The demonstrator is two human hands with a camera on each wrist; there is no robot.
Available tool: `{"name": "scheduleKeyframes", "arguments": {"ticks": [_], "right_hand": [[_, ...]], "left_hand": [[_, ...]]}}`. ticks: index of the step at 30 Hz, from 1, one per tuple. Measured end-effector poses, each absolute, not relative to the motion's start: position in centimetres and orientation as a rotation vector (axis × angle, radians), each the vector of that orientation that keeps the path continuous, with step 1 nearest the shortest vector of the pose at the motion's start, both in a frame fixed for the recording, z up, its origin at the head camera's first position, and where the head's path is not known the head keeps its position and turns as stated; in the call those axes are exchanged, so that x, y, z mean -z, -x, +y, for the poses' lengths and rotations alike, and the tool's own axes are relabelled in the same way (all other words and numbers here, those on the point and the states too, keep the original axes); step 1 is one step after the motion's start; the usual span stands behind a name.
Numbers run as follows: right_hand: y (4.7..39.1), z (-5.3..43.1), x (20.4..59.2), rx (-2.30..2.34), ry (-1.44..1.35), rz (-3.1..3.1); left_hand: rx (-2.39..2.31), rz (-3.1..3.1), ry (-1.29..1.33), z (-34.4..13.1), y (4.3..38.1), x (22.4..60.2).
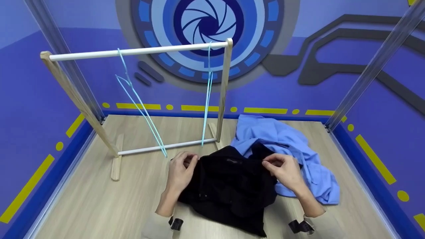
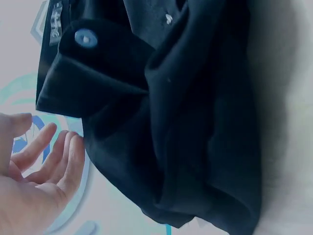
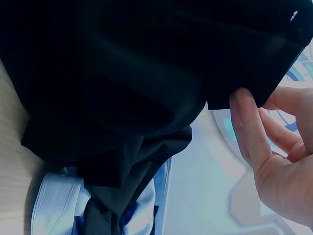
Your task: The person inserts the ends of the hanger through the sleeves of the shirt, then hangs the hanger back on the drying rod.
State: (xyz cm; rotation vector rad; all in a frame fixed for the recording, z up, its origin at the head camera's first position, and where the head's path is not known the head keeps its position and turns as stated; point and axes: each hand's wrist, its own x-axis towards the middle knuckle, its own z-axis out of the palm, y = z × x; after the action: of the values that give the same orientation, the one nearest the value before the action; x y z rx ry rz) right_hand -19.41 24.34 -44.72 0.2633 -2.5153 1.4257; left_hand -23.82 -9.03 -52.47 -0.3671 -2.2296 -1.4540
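Note:
A black collared shirt [image 1: 232, 186] is held up partly off the table, with a label [image 2: 56, 24] inside its neck and a button [image 2: 86, 37] by the collar. My right hand [image 1: 284, 167] pinches one collar corner between thumb and fingers, as the right wrist view shows. At the opposite side of the neck, my left hand [image 1: 182, 169] has its thumb and fingers apart. Its fingertips [image 2: 76, 142] lie at the shirt's edge, and I cannot tell whether they touch it. Lower parts of the black shirt hang down in folds.
Behind the black shirt, a crumpled blue garment [image 1: 282, 136] lies on the wooden table [image 1: 86, 199]. To the left stands a rack with a white rail [image 1: 142, 51] and wooden posts. Two light-blue hangers, a left one [image 1: 146, 113] and a right one [image 1: 206, 106], hang from it.

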Motion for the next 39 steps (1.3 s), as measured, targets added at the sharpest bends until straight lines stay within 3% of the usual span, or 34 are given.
{"name": "scheduleKeyframes", "arguments": {"ticks": [19, 32, 39], "right_hand": [[19.1, 24.2, 44.9, -1.434, -0.277, -2.497], [19.1, 24.5, 45.7, -1.437, -0.297, -2.496], [20.7, 25.7, 48.5, -1.418, -0.247, -2.534]], "left_hand": [[1.134, -2.243, -0.041, -14.3, 23.2, 53.0], [1.429, -1.849, -0.139, -16.0, 22.1, 48.7], [1.566, -1.695, -0.066, -15.7, 21.5, 46.4]]}}
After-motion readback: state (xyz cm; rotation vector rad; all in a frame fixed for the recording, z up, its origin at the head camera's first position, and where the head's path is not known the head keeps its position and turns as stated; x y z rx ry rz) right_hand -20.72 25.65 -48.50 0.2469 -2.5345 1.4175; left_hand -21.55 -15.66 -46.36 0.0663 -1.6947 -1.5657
